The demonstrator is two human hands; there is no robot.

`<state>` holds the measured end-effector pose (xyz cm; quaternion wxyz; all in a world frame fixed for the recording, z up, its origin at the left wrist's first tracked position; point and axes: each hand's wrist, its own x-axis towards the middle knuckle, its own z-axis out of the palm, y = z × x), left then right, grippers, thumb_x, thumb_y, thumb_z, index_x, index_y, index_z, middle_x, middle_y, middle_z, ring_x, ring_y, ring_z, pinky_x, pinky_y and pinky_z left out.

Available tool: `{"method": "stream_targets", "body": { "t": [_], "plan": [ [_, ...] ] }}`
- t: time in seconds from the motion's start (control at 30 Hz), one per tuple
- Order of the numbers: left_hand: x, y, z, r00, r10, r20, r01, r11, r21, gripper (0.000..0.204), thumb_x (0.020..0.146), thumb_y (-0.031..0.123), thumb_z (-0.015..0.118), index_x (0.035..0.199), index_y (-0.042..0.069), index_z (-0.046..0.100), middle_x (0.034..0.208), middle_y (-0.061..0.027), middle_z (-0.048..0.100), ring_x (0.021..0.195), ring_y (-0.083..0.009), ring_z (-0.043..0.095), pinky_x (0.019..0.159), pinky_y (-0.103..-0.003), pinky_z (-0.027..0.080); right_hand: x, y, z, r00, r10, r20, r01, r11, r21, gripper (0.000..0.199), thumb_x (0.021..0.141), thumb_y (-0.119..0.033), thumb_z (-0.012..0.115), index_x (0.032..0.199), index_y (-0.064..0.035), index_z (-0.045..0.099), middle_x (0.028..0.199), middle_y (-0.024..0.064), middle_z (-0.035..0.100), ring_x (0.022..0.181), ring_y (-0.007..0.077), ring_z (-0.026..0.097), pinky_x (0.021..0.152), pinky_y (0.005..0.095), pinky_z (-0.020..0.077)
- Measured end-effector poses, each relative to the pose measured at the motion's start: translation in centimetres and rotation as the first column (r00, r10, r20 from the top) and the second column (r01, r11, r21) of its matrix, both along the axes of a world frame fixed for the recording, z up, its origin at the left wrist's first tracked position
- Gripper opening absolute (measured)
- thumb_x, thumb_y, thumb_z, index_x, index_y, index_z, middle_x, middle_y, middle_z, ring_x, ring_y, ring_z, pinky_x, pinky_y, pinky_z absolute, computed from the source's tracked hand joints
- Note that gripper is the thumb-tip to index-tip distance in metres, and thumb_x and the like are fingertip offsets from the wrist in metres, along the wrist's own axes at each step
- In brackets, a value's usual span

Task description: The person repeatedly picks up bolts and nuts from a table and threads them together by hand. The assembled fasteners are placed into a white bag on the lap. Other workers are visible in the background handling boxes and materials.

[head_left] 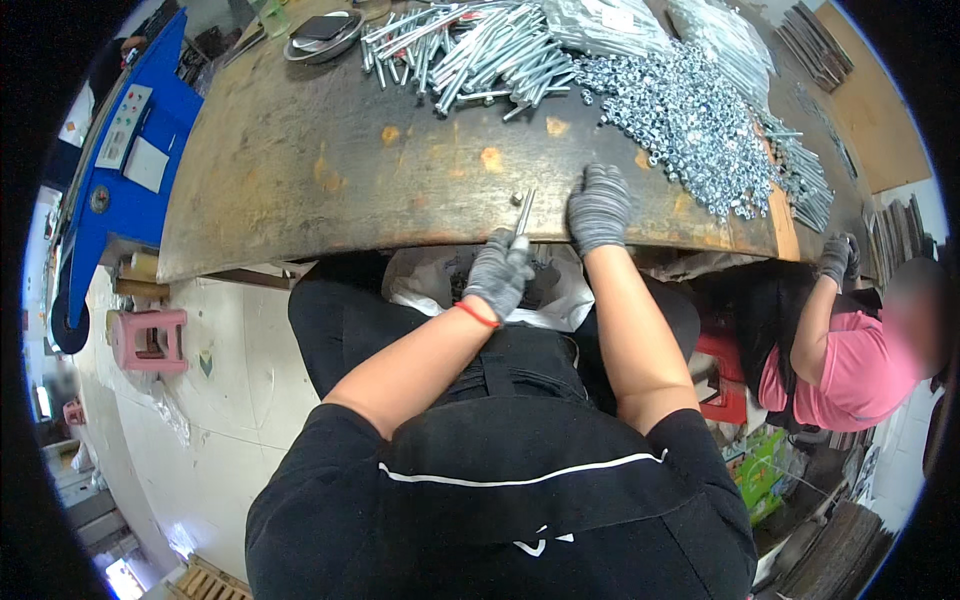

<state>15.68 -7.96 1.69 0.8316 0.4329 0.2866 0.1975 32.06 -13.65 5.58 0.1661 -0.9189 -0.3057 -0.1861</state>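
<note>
My left hand [500,270], in a grey striped glove, is closed round a long metal bolt [525,212] at the table's front edge. The bolt's free end points away from me over the tabletop. Close beside it lies a small nut [517,198]. To the right, my right hand [600,205], gloved alike, rests on the table with its fingers curled in; whatever they hold is hidden. Beyond it spreads a large heap of shiny nuts [690,120]. A pile of long bolts [500,55] lies at the far middle of the table.
Clear plastic bags of bolts [610,30] lie at the back of the worn table [300,160]. A bowl [322,40] sits far left. An open white bag [560,300] hangs between my legs. At right, a co-worker in a pink shirt [850,370] sits nearby; a blue machine [130,150] stands left.
</note>
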Motion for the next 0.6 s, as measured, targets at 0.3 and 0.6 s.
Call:
{"method": "stream_targets", "body": {
  "t": [0.3,0.6],
  "plan": [
    [-5.7,6.3,2.5,0.989,-0.048,-0.138,0.035,0.995,-0.097,0.017,0.092,0.025,0.052,0.091,0.009,0.058,0.069,-0.0009,0.061,0.047,-0.0046,0.052,0.037,-0.016,0.038,-2.2,2.2,1.3,0.844,0.312,-0.437,-0.312,0.947,0.074,0.040,0.073,-0.021,0.064,0.110,-0.0061,0.058,0.105,0.0172,0.059,0.101,0.0322,0.055,0.090,0.0401,0.0434],
    [-7.8,6.7,4.1,0.979,-0.014,-0.202,-0.011,0.992,-0.122,0.022,0.091,0.030,0.051,0.094,0.009,0.057,0.068,-0.0003,0.060,0.042,-0.0062,0.047,0.032,-0.021,0.038,-0.5,11.6,1.9,0.833,0.304,-0.463,-0.365,0.930,-0.046,0.054,0.081,-0.029,0.059,0.130,-0.0108,0.044,0.120,0.0188,0.054,0.110,0.0328,0.052,0.094,0.0404,0.0412]
  ]
}}
